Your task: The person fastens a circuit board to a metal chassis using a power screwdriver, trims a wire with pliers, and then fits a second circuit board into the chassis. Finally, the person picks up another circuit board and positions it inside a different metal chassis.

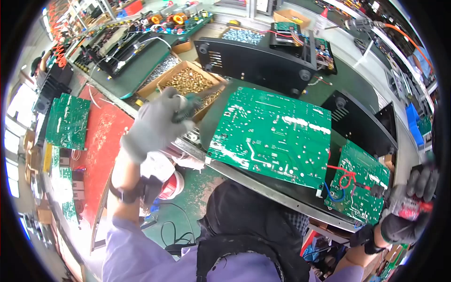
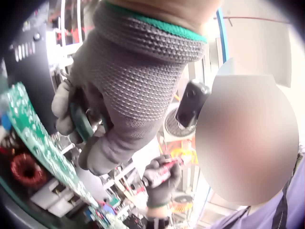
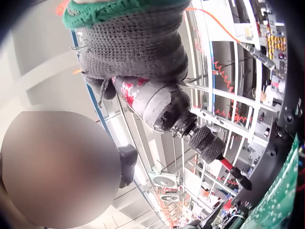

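Note:
My gloved left hand (image 1: 157, 123) is raised over the bench edge, left of a large green circuit board (image 1: 275, 136). Its fingers curl round a hand tool with dark green, curved handles (image 2: 82, 121); motion blurs the tool's tip in the head view. At far right, my gloved right hand (image 1: 408, 207) grips a worn red and grey power screwdriver (image 3: 155, 107). A knurled chuck and a bit with a red shank (image 3: 227, 164) stick out of the screwdriver, the bit pointing toward a green board at the lower right of that view.
Boxes of brass-coloured (image 1: 188, 80) and silver screws (image 1: 242, 35) sit behind the left hand. Black metal panels (image 1: 256, 61) stand behind the large board. A smaller green board (image 1: 359, 181) with red and blue wires lies to its right. More boards (image 1: 68, 122) rest on the red surface.

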`<state>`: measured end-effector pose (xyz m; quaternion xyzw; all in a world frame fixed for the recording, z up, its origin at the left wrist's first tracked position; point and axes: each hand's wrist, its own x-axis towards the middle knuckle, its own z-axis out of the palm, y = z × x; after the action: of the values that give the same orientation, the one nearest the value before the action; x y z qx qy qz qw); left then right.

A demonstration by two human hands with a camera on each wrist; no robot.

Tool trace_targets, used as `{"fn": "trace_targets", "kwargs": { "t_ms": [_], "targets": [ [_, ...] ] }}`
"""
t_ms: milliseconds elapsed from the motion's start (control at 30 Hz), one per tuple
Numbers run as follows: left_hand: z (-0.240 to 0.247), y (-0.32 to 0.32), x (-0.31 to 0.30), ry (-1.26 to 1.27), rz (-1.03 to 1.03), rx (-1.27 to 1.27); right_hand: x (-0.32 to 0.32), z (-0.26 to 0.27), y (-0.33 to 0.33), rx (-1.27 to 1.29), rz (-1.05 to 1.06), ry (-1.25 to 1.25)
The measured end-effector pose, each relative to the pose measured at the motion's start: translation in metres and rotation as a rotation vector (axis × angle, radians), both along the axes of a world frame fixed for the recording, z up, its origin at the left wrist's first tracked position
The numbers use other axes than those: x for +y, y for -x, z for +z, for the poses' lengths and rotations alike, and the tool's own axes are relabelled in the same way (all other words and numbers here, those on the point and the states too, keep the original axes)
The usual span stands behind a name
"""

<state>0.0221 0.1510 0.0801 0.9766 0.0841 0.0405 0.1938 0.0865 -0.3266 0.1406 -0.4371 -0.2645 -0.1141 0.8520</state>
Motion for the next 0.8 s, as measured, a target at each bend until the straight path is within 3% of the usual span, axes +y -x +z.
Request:
{"fn": "trace_targets", "kwargs": {
  "t_ms": [67,133,233,367,467,600,700,800],
  "targets": [
    [-0.039,-0.016,0.051,-0.190,0.105,0.074,-0.015,0.002,0.005,0.056,-0.136,0.050],
    [-0.069,-0.025,0.071,-0.265,0.130,0.129,0.004,-0.010,0.006,-0.087,-0.210,0.107],
    [-0.092,-0.035,0.059,-0.510,0.125,-0.135,0.004,-0.021,0.007,-0.201,-0.185,0.197],
    [-0.098,-0.041,0.015,-0.066,-0.025,0.000,-0.013,-0.035,0.013,-0.221,-0.172,0.185],
    [-0.097,-0.045,0.004,-0.095,-0.023,-0.044,-0.016,-0.044,0.024,-0.197,-0.294,0.128],
    [-0.103,-0.048,-0.004,-0.119,-0.057,-0.064,0.042,-0.040,0.038,-0.066,-0.328,0.004],
    [-0.095,-0.051,-0.028,-0.086,-0.107,-0.069,0.035,-0.064,0.037,-0.141,0.066,0.091],
    [-0.083,-0.066,-0.047,-0.113,-0.202,0.083,0.048,-0.078,0.041,-0.053,0.162,0.158]
  ]
}}
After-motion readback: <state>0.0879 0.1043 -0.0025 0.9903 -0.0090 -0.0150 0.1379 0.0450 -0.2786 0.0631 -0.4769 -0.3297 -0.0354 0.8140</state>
